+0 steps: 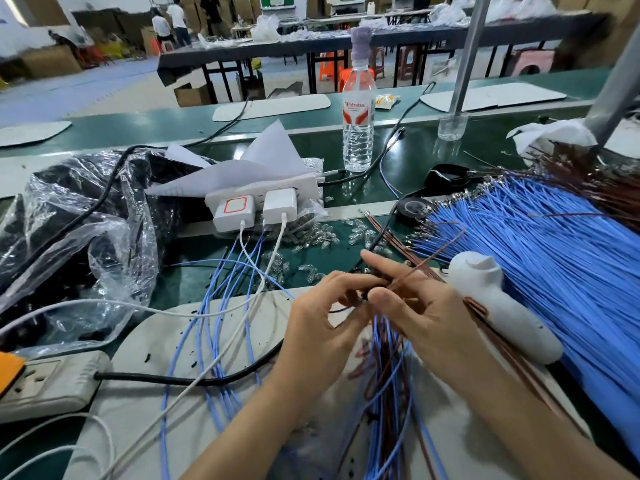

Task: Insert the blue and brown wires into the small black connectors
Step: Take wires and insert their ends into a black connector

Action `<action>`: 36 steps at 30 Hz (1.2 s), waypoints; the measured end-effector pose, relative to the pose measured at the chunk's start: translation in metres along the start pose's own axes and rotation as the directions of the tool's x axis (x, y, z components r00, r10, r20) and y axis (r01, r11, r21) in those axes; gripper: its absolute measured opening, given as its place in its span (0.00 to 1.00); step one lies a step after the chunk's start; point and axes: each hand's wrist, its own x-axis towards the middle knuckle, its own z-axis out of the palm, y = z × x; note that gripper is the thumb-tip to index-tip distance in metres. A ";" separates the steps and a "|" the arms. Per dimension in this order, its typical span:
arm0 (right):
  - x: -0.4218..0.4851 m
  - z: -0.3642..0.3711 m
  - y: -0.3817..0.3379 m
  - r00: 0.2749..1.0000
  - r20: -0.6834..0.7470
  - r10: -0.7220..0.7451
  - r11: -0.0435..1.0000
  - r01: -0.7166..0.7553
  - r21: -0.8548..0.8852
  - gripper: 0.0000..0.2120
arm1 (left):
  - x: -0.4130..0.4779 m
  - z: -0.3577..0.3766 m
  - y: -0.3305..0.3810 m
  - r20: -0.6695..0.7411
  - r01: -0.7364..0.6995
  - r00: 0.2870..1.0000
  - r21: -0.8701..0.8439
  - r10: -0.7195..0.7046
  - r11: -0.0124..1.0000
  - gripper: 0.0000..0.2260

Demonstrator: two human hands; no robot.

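Left grip [322,327] pinches black connector [364,295], right grip [426,313] pinches brown wire [426,263]; insertion looks unfinished, blue wire pile [554,254] at right awaits.

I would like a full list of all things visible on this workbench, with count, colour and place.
blue wires: large bundle, blue, right side
brown wires: bundle, brown, far right behind the blue
water bottle: one, clear with red label, centre back
white power strip: one, white, centre, chargers plugged in
beige power strip: one, beige, lower left
plastic bag: one, clear, left
handheld tool: one, white, right of centre
tape roll: one, black, left of blue wires
left hand: one, pinches black connector, front centre
right hand: one, pinches a brown wire, front centre
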 end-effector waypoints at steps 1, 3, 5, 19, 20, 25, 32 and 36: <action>0.000 -0.002 0.000 1.000 -0.011 0.026 1.000 -0.026 0.002 0.22 | 0.001 -0.001 0.001 -0.022 0.042 0.999 -0.097 -0.044 0.994 0.08; -0.001 -0.004 0.001 0.998 -0.021 0.052 0.999 -0.051 0.015 0.16 | 0.004 -0.004 0.003 -0.070 0.113 0.988 -0.294 -0.139 0.949 0.09; -0.002 -0.001 0.002 0.999 -0.029 0.035 0.999 -0.036 -0.030 0.11 | 0.005 -0.008 0.005 -0.090 0.165 0.970 -0.436 -0.225 0.885 0.10; -0.005 -0.022 -0.032 0.381 0.915 0.132 0.932 -0.361 0.016 0.07 | 0.023 -0.042 -0.015 0.038 0.171 0.694 -0.979 -0.719 0.114 0.08; -0.007 -0.022 -0.032 0.395 0.908 0.138 0.931 -0.364 0.016 0.08 | 0.024 -0.044 -0.016 0.011 0.174 0.696 -0.973 -0.718 0.154 0.09; -0.005 -0.003 -0.016 0.649 0.681 0.340 0.757 -0.618 0.211 0.15 | 0.016 -0.027 -0.008 0.094 0.363 0.832 -0.837 -0.547 0.409 0.09; -0.003 -0.001 -0.012 0.716 0.582 0.385 0.834 -0.541 0.113 0.06 | 0.008 -0.008 -0.005 0.095 0.405 0.836 -0.771 -0.540 0.492 0.12; -0.001 -0.009 -0.012 0.637 0.659 0.400 0.818 -0.572 0.056 0.04 | 0.005 -0.006 -0.004 0.084 0.418 0.842 -0.727 -0.534 0.545 0.14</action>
